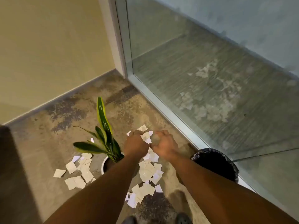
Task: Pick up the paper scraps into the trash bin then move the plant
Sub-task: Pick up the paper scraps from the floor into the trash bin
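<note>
White paper scraps (149,171) lie scattered on the concrete floor, with another patch (80,171) left of the plant and more (139,194) nearer to me. The snake plant (103,126) stands in a white pot (104,165), partly behind my left forearm. My left hand (135,143) and right hand (164,145) are close together over the far scraps, fingers curled down around some of them; motion blur hides the exact grip. The black trash bin (216,164), with a dark liner, stands right of my right forearm.
A glass partition in a metal frame (161,107) runs along the right, directly behind the bin. A beige wall with a grey baseboard (64,94) closes the far left. A dark object (11,167) fills the left edge. My shoes (183,219) show at the bottom.
</note>
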The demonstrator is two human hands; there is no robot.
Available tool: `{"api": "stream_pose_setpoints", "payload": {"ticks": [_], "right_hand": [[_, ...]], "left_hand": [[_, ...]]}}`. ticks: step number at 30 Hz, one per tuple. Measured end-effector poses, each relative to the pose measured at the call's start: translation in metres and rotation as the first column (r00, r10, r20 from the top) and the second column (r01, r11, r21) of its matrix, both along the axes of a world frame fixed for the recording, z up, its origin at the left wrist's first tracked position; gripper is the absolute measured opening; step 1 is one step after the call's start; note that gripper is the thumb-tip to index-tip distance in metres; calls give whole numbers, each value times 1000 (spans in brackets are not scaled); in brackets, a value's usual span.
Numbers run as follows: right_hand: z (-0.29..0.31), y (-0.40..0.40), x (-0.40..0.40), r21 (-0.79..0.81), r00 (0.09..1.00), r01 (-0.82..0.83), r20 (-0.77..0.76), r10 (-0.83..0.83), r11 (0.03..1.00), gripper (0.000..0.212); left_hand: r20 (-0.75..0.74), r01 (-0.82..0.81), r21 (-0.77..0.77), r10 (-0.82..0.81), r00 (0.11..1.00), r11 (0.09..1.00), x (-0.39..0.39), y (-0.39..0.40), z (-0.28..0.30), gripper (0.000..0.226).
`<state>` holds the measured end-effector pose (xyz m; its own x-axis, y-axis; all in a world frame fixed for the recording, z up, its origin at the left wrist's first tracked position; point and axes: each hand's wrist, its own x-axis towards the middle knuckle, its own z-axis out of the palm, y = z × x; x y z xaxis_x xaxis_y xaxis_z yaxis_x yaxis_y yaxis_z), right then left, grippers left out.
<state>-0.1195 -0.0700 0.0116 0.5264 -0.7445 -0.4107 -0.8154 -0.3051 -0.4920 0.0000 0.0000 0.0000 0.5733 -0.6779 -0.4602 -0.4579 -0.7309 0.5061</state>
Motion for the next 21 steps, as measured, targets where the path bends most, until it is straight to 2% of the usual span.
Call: {"api": "stream_pose_setpoints", "payload": {"ticks": [4,8,12,14,17,21], "right_hand": [[-115,-15,21,98,992,114,44,-119,989,65],[-232,-35,40,97,989,128,67,-134,987,64],[-329,-59,67,40,998,55,5,-56,998,65],[-367,-69,76,21,1000,4,-8,-4,1000,75],[-406,-87,88,23,994,-99,-51,100,995,100],[-440,-108,117,-41,945,-267,-209,253,963,126]], "left_hand": [[33,140,189,-149,988,972,14,-19,-117,49],[86,169,240,-194,977,956,40,-41,-235,53],[113,230,343,-284,952,911,60,-67,-333,92],[174,220,361,-297,939,906,65,-71,-370,97],[233,199,393,-307,923,898,78,-80,-400,96],[190,153,537,-295,937,830,97,-103,-423,132]]}}
